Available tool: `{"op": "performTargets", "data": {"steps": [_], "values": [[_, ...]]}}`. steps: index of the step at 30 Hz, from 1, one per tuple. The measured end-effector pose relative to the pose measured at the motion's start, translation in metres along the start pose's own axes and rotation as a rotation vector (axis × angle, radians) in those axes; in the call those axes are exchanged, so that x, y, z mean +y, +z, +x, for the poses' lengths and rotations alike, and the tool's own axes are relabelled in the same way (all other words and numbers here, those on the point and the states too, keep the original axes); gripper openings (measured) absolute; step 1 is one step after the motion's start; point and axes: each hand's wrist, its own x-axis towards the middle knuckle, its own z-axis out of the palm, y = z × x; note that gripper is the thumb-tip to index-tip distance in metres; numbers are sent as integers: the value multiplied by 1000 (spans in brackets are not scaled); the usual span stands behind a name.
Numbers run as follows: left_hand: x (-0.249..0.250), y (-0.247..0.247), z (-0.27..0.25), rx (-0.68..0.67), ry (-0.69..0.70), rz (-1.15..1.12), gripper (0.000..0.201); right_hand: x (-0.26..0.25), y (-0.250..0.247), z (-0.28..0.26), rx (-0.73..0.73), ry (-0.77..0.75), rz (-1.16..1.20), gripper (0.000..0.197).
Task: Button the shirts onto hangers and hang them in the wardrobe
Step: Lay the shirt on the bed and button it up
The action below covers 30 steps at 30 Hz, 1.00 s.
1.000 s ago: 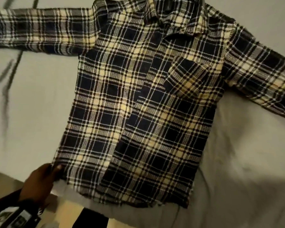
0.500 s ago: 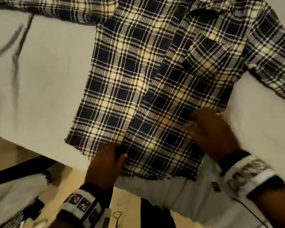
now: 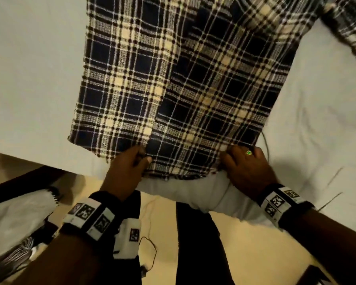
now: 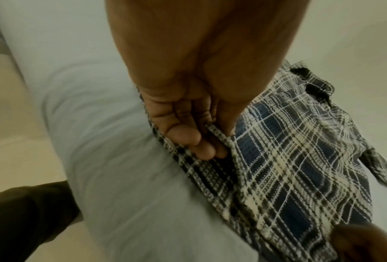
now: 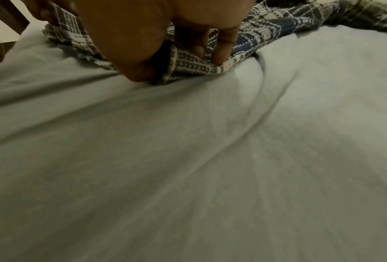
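I am holding the bottom edge of the plaid shirt with both hands. My left hand is pinching the hem near the middle, where the two front sides meet. My right hand is pinching the hem at the far right corner, with my fingers pressing the cloth down.

The shirt is lying flat on the bed, front side up. It is stretching straight away from me, hem close to me and the top far from my hands. The collar is out of the head view. My left hand is the one nearer the opening down the middle, so I think it is best placed to start on the lowest button. I am not seeing any hanger here.
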Motion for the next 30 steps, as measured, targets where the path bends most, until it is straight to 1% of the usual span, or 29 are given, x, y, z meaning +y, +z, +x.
{"op": "performTargets", "data": {"steps": [2, 4, 6, 9, 12, 13, 15, 16, 17, 18, 19, 20, 21, 23, 24, 25, 26, 27, 29, 30], "values": [[-1, 2, -3, 18, -3, -49, 8, 7, -2, 0, 0, 7, -8, 21], [0, 2, -10, 38, 8, -86, 8, 18, -9, -4, -28, 48, -9, 13], [2, 6, -18, 0, 21, -94, 9, 27, -18, -18, -50, 110, 1, 11], [6, 16, -24, -141, 16, 21, 12, 36, -27, -32, -120, 190, -36, 18], [4, 30, -17, -196, 25, 226, 18, 39, -27, -28, -239, 226, -65, 18], [0, 32, -15, -208, 29, 279, 17, 39, -29, -27, -276, 232, -64, 21], [-3, 29, -9, -198, 26, 320, 12, 41, -34, -21, -344, 199, -47, 41], [-2, 25, -8, -166, 29, 356, 13, 40, -37, -18, -356, 173, -20, 51], [1, 18, -4, -100, 52, 406, 15, 40, -45, -10, -355, 156, 16, 57], [1, 8, -2, 3, 94, 415, 16, 38, -53, -1, -312, 138, 37, 59], [3, -6, 1, 116, 155, 403, 14, 39, -62, 15, -251, 125, 43, 56], [3, -19, 0, 193, 190, 388, 9, 39, -70, 32, -184, 113, 42, 48], [1, -30, 1, 248, 212, 400, 15, 38, -79, 52, -138, 104, 49, 39], [-12, -52, 9, 234, 204, 466, 51, 35, -95, 98, -96, 72, 75, 25], [-15, -63, 14, 232, 171, 510, 64, 33, -100, 124, -76, 44, 70, 25], [-18, -69, 17, 210, 114, 556, 70, 32, -102, 146, -79, 15, 58, 37], [-18, -74, 19, 184, 68, 605, 72, 31, -100, 166, -82, -32, 40, 52], [-13, -77, 19, 154, 13, 647, 72, 30, -98, 186, -122, -81, 18, 61], [-14, -78, 19, 218, 9, 721, 69, 28, -94, 217, -236, -181, -39, 64], [-10, -78, 19, 232, 30, 729, 64, 28, -93, 227, -325, -213, -60, 63]]}}
